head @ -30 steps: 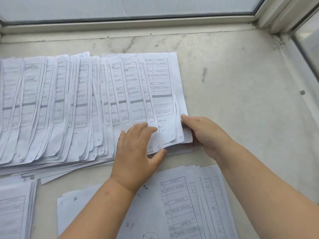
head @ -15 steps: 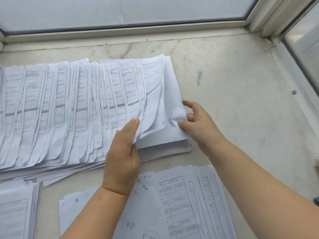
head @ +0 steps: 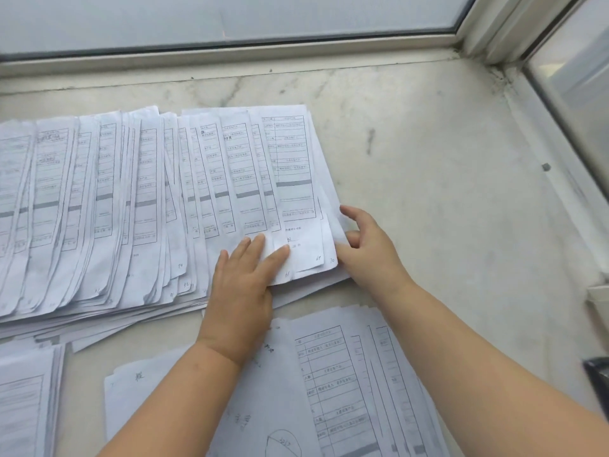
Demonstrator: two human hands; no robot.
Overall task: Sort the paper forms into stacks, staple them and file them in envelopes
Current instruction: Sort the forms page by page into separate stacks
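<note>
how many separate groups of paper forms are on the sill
3: the fanned row under both hands at the far left, a near pile beneath the forearms, and a stack at the near-left edge, partly cut off.

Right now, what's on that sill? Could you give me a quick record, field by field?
Surface: pale marble window sill below a window frame
Main papers: fanned row of forms, overlapping, printed side up
Nearer papers: second pile of forms, and another stack at the near left
Left hand: fingers flat, pressing the row's right end
Right hand: fingers curled at the right edge of the last sheets
Stapler, envelopes: none seen
</note>
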